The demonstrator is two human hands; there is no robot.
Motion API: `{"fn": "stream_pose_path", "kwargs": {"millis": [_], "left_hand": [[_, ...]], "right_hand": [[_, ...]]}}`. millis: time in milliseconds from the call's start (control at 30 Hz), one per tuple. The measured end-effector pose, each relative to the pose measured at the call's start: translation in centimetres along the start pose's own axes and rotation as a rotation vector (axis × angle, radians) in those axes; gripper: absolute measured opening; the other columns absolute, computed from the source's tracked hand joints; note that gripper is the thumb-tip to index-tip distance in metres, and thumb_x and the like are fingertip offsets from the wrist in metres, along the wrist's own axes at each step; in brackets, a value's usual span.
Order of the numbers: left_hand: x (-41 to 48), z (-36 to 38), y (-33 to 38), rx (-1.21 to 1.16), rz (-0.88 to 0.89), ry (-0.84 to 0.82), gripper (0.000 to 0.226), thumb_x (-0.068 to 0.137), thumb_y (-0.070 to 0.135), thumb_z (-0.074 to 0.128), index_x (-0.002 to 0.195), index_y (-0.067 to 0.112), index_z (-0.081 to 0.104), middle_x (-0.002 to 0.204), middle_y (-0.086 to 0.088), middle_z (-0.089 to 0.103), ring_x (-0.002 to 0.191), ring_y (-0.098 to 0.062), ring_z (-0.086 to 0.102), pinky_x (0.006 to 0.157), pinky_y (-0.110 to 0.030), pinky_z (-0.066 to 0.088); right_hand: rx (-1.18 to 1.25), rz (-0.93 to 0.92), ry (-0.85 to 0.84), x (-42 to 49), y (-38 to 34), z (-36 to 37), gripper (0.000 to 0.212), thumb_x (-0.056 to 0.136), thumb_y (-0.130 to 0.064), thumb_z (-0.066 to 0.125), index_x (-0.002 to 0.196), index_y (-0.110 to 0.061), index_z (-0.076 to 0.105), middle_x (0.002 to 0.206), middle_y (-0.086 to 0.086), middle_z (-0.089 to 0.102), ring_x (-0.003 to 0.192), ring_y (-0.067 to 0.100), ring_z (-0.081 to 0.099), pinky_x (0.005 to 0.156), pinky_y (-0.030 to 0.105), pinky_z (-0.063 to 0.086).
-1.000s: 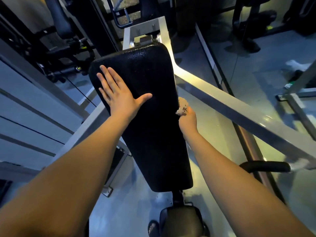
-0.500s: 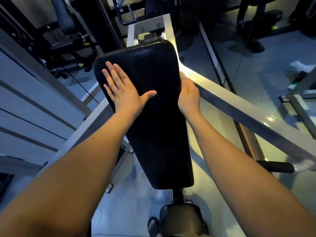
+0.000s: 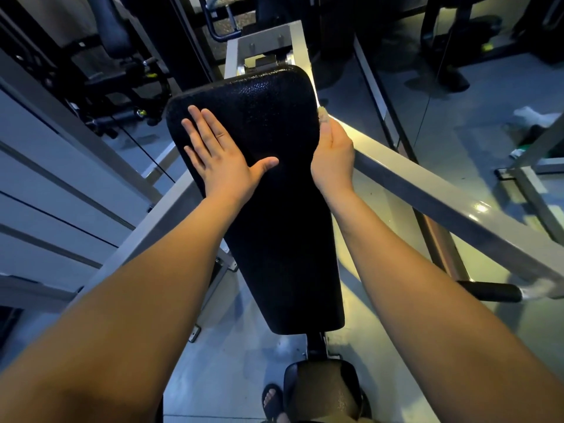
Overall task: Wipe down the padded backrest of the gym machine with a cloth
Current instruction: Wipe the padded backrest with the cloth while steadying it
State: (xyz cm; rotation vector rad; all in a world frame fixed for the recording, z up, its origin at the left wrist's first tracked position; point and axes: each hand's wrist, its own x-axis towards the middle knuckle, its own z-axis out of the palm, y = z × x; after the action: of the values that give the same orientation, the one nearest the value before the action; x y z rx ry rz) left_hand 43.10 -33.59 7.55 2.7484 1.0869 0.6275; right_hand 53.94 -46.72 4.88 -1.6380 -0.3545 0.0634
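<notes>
The left hand [image 3: 221, 160] lies flat and released on the black padded backrest [image 3: 274, 239], fingers straight, thumb spread toward the right hand [image 3: 332, 157]. The right hand curls against the pad's right edge, grasping the cloth [image 3: 323, 116]. Only a pale scrap of it shows above the fingertips. Just beyond the right hand a grey frame bar [image 3: 427, 193] runs outward. Below both forearms sit the seat [image 3: 323, 392] and a sandalled foot [image 3: 271, 401].

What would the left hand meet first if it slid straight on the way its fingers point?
The left hand lies flat on the backrest; ahead is a short strip of bare pad, then its upper left edge. Beyond, dark machine parts stand farther back, depth unclear.
</notes>
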Motion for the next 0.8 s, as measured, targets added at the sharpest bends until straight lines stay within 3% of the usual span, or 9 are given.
{"fn": "stream_pose_path", "kwargs": {"millis": [67, 167, 233, 333, 400, 467, 567, 700, 800], "left_hand": [[0.0, 0.0, 0.0, 0.002, 0.0, -0.006, 0.146, 0.068, 0.086, 0.06, 0.155, 0.002, -0.022, 0.164, -0.017, -0.027, 0.151, -0.038, -0.024, 0.122, -0.058, -0.007], [-0.1, 0.1, 0.0, 0.008, 0.0, -0.01, 0.145, 0.068, 0.087, 0.058, 0.155, 0.002, -0.022, 0.164, -0.017, -0.028, 0.151, -0.038, -0.025, 0.121, -0.058, -0.008], [-0.1, 0.1, 0.0, 0.004, 0.002, -0.011, 0.145, 0.068, 0.087, 0.058, 0.155, 0.002, -0.022, 0.164, -0.017, -0.027, 0.151, -0.038, -0.024, 0.121, -0.058, -0.008], [-0.2, 0.0, 0.0, -0.002, 0.007, 0.003, 0.145, 0.068, 0.087, 0.058, 0.155, 0.002, -0.022, 0.164, -0.017, -0.027, 0.151, -0.038, -0.024, 0.122, -0.059, -0.007], [-0.3, 0.0, 0.0, -0.006, 0.01, 0.008, 0.145, 0.068, 0.086, 0.058, 0.155, 0.002, -0.021, 0.164, -0.017, -0.026, 0.151, -0.038, -0.023, 0.122, -0.059, -0.007], [-0.3, 0.1, 0.1, -0.009, 0.009, 0.013, 0.145, 0.068, 0.086, 0.059, 0.155, 0.002, -0.021, 0.164, -0.017, -0.026, 0.151, -0.038, -0.023, 0.122, -0.059, -0.007], [-0.2, 0.2, 0.0, -0.006, 0.007, 0.008, 0.145, 0.068, 0.087, 0.058, 0.155, 0.001, -0.021, 0.164, -0.018, -0.026, 0.151, -0.039, -0.023, 0.122, -0.059, -0.007], [-0.2, 0.4, -0.1, -0.008, 0.017, 0.013, 0.144, 0.069, 0.087, 0.057, 0.154, 0.001, -0.022, 0.164, -0.018, -0.026, 0.151, -0.039, -0.023, 0.121, -0.059, -0.008], [-0.2, 0.4, -0.2, -0.014, 0.021, 0.015, 0.143, 0.069, 0.086, 0.057, 0.154, 0.002, -0.022, 0.164, -0.018, -0.026, 0.151, -0.039, -0.024, 0.121, -0.06, -0.008]], "right_hand": [[-0.084, 0.014, 0.01, -1.8, 2.3, -0.1, 0.04, 0.111, -0.038, 0.034, 0.131, -0.023, 0.065, 0.119, -0.012, 0.067, 0.11, 0.004, 0.059, 0.092, 0.012, 0.048], [-0.179, 0.161, -0.012, -6.0, 6.7, -1.3, 0.036, 0.111, -0.038, 0.034, 0.11, -0.025, 0.068, 0.096, -0.012, 0.067, 0.089, 0.002, 0.061, 0.082, 0.017, 0.052], [-0.147, 0.233, -0.034, -7.0, 7.7, -1.5, 0.034, 0.111, -0.028, 0.035, 0.108, -0.025, 0.068, 0.092, -0.009, 0.065, 0.085, 0.005, 0.059, 0.079, 0.02, 0.048], [-0.192, 0.09, -0.006, -3.8, 4.6, -0.7, 0.031, 0.104, -0.015, 0.035, 0.094, -0.016, 0.065, 0.09, 0.001, 0.065, 0.086, 0.019, 0.059, 0.072, 0.028, 0.039], [-0.124, 0.0, 0.037, -1.1, 1.2, 0.1, 0.035, 0.106, -0.018, 0.034, 0.109, -0.013, 0.068, 0.103, 0.003, 0.07, 0.097, 0.018, 0.062, 0.072, 0.021, 0.041], [-0.059, -0.066, 0.054, -0.2, -0.1, 0.2, 0.036, 0.11, -0.021, 0.035, 0.127, -0.013, 0.066, 0.117, 0.001, 0.071, 0.109, 0.013, 0.061, 0.082, 0.006, 0.044], [-0.161, -0.053, 0.028, -3.7, 3.6, -0.7, 0.036, 0.109, -0.021, 0.037, 0.131, -0.018, 0.064, 0.118, 0.003, 0.071, 0.106, 0.018, 0.062, 0.093, 0.029, 0.052], [-0.229, 0.286, -0.064, -9.0, 11.0, -2.1, 0.037, 0.107, -0.019, 0.034, 0.122, -0.022, 0.068, 0.112, 0.001, 0.07, 0.103, 0.022, 0.063, 0.092, 0.035, 0.053], [-0.221, 0.265, -0.083, -7.2, 8.7, -1.8, 0.031, 0.104, -0.014, 0.035, 0.093, -0.025, 0.061, 0.098, 0.001, 0.067, 0.091, 0.022, 0.06, 0.081, 0.034, 0.049]]}}
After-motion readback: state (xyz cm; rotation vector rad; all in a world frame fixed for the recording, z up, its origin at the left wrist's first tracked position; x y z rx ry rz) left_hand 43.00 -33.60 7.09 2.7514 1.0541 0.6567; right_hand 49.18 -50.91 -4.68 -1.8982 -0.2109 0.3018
